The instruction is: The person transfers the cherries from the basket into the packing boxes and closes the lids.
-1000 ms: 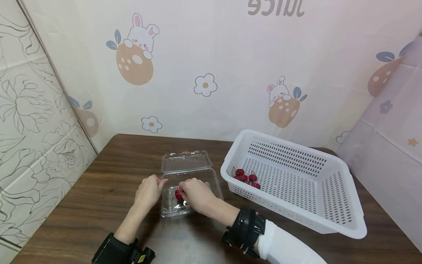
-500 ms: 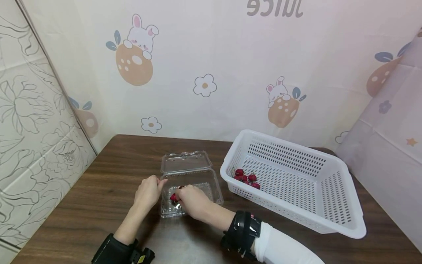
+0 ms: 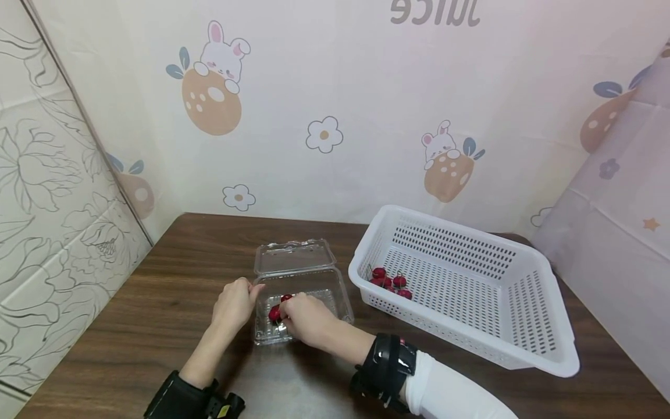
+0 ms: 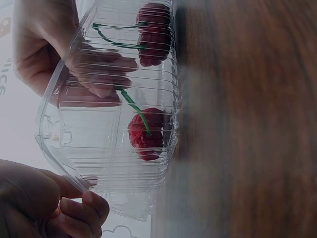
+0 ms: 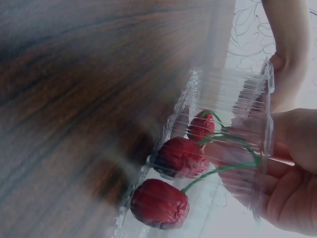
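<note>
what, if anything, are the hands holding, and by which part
The left hand holds the clear container by its side rim. Whether the right hand pinches a cherry stem cannot be told.

Red cherries (image 5: 159, 204) — green-stemmed — lie in the clear, open-lidded plastic box (image 3: 300, 283).

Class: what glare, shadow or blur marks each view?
Head: pale glare and dark shadows on the brown wood-grain table; left wrist: blurred table grain; right wrist: haze, streaky reflections on the clear ribbed plastic box over the round red cherries.
</note>
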A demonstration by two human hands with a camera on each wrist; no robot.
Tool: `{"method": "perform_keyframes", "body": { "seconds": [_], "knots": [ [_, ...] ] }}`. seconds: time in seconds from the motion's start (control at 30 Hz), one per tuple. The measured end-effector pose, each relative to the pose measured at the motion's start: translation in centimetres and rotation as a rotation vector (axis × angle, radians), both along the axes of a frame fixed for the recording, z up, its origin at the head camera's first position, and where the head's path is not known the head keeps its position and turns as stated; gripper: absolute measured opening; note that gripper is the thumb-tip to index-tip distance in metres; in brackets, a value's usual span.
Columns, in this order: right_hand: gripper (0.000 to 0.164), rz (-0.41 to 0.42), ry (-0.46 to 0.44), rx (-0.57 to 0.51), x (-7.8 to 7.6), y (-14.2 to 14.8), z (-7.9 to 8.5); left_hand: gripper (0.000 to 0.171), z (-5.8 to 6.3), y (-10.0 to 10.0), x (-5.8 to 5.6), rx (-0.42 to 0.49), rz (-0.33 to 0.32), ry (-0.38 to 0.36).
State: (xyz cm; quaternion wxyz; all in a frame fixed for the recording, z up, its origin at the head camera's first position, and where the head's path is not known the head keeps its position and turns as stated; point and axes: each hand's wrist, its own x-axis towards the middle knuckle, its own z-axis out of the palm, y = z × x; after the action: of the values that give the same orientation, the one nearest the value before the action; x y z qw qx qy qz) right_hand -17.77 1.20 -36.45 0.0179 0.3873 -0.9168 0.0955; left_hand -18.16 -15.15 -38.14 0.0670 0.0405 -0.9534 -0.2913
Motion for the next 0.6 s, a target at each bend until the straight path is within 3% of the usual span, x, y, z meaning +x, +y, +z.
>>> {"method": "perform_keyframes", "body": {
  "seconds": [0.47, 0.6],
  "knots": [
    [0.004, 0.029, 0.062, -0.035, 0.9, 1.3, 1.7, 0.028, 0.1, 0.0, 0.1, 0.007, -0.006, -0.005],
    [0.002, 0.037, 0.043, -0.015, 1.2, 2.1, 2.5, 0.028, 0.1, 0.0, 0.1, 0.003, -0.010, 0.005]
  ]
}}
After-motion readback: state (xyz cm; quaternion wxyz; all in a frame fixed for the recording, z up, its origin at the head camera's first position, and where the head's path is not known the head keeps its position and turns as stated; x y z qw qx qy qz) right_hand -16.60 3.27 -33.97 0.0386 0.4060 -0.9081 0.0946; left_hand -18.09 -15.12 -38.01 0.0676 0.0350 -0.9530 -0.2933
